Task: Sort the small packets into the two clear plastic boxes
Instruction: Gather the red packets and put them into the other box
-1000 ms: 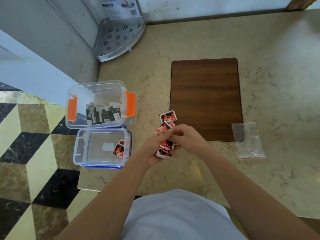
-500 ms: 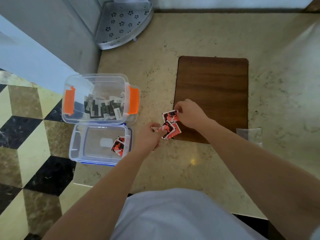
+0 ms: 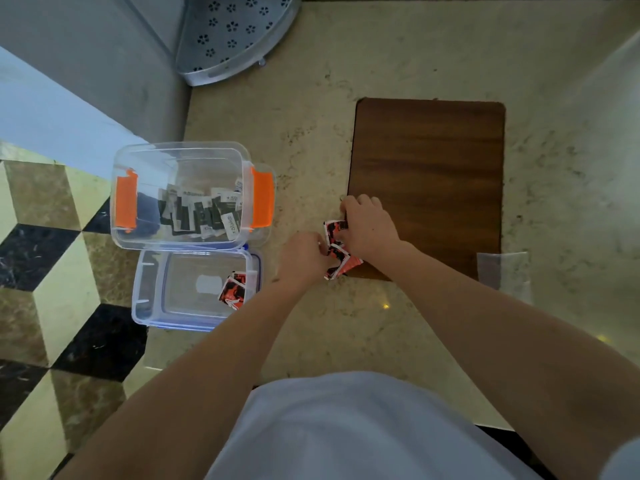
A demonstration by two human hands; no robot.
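Beige marbled stone forms the countertop, and every place here is given from the dark brown wooden board lying on it. Well to the board's left stands the clear plastic box with orange latches, holding black-and-white packets. Just nearer the person than that box sits the clear plastic box with blue trim, with red-and-black packets against its right wall. At the board's near-left corner, the right hand lies knuckles-up, fingers curled over a cluster of red-and-black small packets. Just left of that corner, the left hand has its fingers bent inward, touching the same cluster, which sits between the two hands. Whether either hand truly pinches a packet cannot be told.
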